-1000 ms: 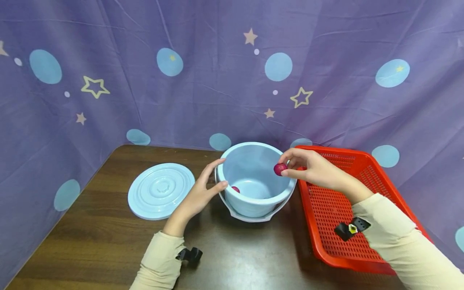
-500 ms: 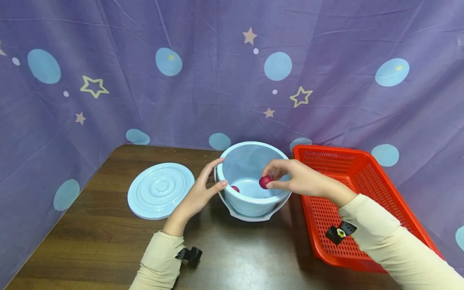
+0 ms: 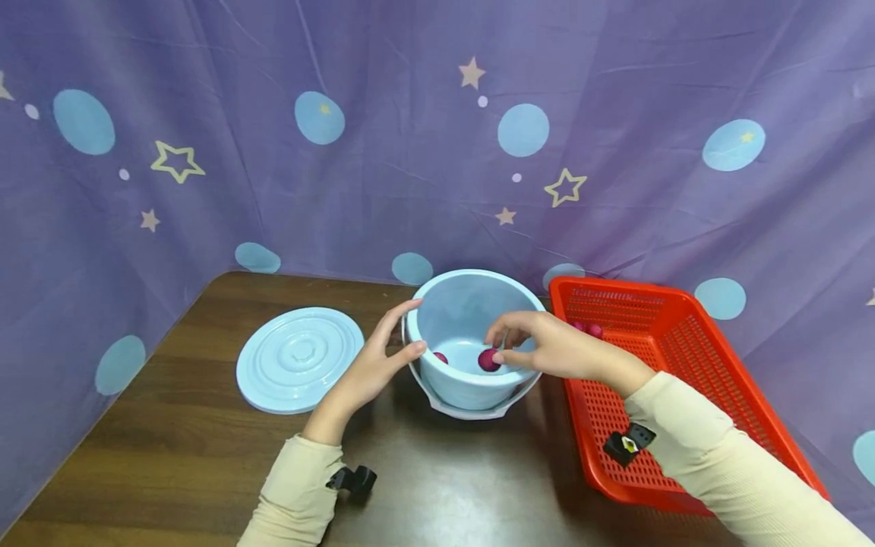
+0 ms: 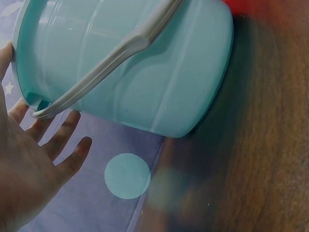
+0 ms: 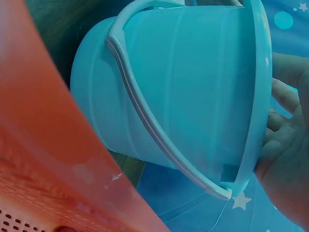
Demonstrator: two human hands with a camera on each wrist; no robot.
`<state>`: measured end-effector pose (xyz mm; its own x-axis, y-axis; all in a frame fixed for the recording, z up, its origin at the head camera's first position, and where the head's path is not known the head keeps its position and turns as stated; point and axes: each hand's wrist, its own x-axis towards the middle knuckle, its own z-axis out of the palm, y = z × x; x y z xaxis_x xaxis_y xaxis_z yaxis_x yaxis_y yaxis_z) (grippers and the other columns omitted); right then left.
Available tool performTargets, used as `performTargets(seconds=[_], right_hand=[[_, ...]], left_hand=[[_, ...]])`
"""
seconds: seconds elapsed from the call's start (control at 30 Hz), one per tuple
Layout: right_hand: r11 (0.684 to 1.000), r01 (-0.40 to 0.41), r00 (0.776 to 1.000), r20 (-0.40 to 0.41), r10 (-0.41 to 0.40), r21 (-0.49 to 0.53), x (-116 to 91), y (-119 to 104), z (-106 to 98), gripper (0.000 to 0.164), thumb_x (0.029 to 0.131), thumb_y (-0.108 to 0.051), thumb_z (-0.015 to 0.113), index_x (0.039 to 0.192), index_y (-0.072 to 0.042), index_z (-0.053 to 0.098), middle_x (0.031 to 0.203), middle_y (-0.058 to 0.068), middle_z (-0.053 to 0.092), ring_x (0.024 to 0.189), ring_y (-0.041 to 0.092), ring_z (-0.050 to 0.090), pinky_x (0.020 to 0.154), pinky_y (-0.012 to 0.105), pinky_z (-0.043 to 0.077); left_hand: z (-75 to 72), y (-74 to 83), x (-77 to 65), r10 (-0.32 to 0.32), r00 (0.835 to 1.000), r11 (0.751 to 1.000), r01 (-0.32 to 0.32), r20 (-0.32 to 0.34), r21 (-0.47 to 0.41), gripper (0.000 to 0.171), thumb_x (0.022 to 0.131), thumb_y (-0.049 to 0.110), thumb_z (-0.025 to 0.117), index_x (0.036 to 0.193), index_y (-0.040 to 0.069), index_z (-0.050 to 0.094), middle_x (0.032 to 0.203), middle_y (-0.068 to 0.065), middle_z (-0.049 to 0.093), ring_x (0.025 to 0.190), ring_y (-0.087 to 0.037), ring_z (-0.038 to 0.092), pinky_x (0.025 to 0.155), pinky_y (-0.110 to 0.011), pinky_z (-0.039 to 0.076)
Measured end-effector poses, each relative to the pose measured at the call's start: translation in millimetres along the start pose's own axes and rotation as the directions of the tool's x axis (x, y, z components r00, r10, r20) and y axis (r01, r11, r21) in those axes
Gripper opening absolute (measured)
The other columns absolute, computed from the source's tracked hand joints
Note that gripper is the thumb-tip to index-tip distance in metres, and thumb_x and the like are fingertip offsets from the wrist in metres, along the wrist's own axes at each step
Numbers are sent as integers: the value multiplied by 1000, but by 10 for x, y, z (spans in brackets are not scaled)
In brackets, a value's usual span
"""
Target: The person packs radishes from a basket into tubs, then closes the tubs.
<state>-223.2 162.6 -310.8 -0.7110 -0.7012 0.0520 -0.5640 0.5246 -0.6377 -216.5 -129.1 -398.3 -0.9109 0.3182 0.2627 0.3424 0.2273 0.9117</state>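
Bucket (image 3: 459,391) has a crimson ball (image 3: 488,361) low inside, under the right hand (image 3: 538,342): thumb and fingers parted, no visible grip. Left hand (image 3: 374,361) spread wide at bucket's left rim; I'd brace with it and release low to limit bounce. Second ball (image 3: 440,357) inside bucket's left side; two more (image 3: 595,330) in perforated red basket (image 3: 601,410) right of bucket.

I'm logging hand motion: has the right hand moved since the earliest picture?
Yes: against the lid in the head view, the right hand has moved left, towards it, and lower.
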Motion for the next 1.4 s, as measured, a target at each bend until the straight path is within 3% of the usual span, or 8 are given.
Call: performTargets(seconds=[0.27,0.53,0.73,0.9,1.03,1.4], right_hand=[[1000,-3,996,-93,4,15,-115,43,-72,20,91,-22,74,111,-20,69,104,-10,67,93,12,61,90,41,49],[999,-46,983,-177,50,27,-294,127,-229,16,93,-19,71,109,-19,68,102,-4,68,91,11,64,83,32,50],[996,-50,975,-214,65,77,-435,243,-339,17,93,-13,70,110,-10,68,103,5,69,91,19,65,76,29,54],[994,-49,969,-237,71,96,-526,411,-401,15,93,-7,68,109,-8,68,99,9,69,83,21,65,72,28,55],[988,-61,967,-236,94,144,-569,590,-429,17,95,-6,66,111,-1,66,98,14,68,79,19,65,74,28,55],[960,-196,944,-227,241,202,-629,1058,-416,24,95,-8,65,116,4,63,98,14,69,82,17,66,81,30,54]], left_hand=[[30,-20,-29,-21,1000,1000,21,16,-22,64,96,31,64,153,29,34,153,-4,33,114,-27,49,95,-45,42],[32,-24,-69,-22,1000,999,23,12,-32,63,96,33,64,152,31,35,154,-2,32,116,-27,49,97,-47,41],[9,-17,-83,-12,1000,1000,12,3,-22,64,96,31,65,152,30,35,153,-3,33,116,-26,49,97,-46,41],[2,-11,-88,-3,1000,1000,3,-3,-18,64,96,29,65,152,29,35,152,-4,34,113,-26,50,96,-46,41],[-3,-6,-93,6,1000,1000,-6,-6,-17,63,96,28,64,153,28,36,152,-4,35,112,-27,50,95,-47,41],[-2,-11,-52,9,1000,999,-9,13,-33,63,97,28,63,153,29,34,153,-5,32,115,-28,47,96,-47,41]])
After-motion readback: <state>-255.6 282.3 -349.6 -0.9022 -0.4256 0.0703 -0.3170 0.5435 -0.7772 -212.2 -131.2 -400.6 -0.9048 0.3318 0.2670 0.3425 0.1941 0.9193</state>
